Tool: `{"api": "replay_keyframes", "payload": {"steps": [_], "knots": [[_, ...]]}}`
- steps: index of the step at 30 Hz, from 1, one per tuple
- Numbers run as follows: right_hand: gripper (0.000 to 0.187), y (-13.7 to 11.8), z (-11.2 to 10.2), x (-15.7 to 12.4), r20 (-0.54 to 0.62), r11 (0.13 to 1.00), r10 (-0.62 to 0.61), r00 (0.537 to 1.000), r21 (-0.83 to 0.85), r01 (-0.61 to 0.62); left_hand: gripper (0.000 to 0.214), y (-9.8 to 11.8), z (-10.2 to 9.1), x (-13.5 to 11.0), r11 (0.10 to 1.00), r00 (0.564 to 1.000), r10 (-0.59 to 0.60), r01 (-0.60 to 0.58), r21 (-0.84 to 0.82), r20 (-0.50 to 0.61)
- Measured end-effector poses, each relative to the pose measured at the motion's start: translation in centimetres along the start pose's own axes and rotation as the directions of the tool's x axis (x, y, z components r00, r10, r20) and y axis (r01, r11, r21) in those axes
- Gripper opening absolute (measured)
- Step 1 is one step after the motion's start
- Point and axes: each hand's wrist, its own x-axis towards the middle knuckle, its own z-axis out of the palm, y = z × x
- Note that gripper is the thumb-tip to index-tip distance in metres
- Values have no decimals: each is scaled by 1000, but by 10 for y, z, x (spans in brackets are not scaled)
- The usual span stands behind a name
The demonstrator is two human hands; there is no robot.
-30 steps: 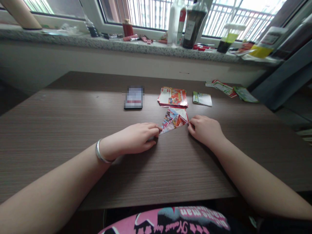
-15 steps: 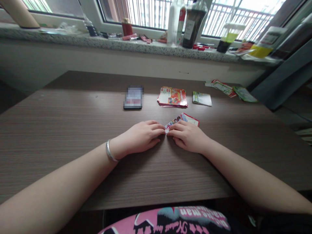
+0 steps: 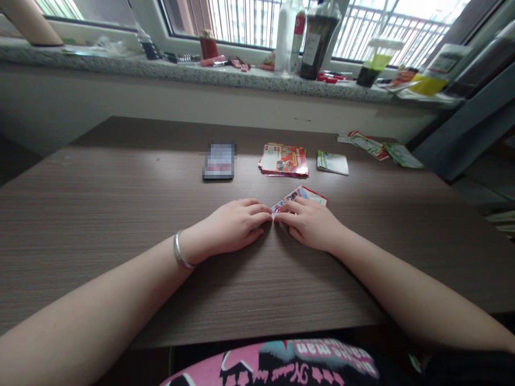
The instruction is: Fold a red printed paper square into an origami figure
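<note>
A small printed paper (image 3: 317,197), colourful with a red border, lies slantwise on the table and appears folded. My right hand (image 3: 311,224) covers much of it, fingers curled and fingertips pressed at its near left corner. From the other side my left hand (image 3: 241,224), with a silver bangle (image 3: 179,251) on the wrist, brings its bent, closed fingertips to that same corner. The two sets of fingertips almost meet there. Both thumbs are partly tucked under the hands, so the exact grip on the paper is hard to see.
Beyond my hands lie a phone (image 3: 219,162) with a blurred screen, a stack of red and orange leaflets (image 3: 285,160) and a smaller green-white stack (image 3: 332,162). Paper strips (image 3: 369,145) lie at the back right. Bottles (image 3: 317,45) and cups line the stone windowsill (image 3: 241,78).
My right index finger has shifted slightly along the paper's near left corner. My left hand stays in place, and the paper has hardly moved.
</note>
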Motion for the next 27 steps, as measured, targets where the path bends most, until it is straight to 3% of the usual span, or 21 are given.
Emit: {"api": "replay_keyframes", "payload": {"steps": [13, 21, 27], "knots": [[28, 10, -18, -18, 99, 998, 66, 993, 7, -67, 27, 1, -3, 0, 999, 999, -1, 0, 34, 35], [36, 22, -11, -17, 59, 997, 36, 998, 59, -40, 17, 8, -12, -3, 998, 997, -49, 46, 52, 59], [35, 36, -13, -22, 53, 990, 117, 992, 71, -121, 17, 6, -13, -4, 998, 993, -51, 46, 46, 109]]}}
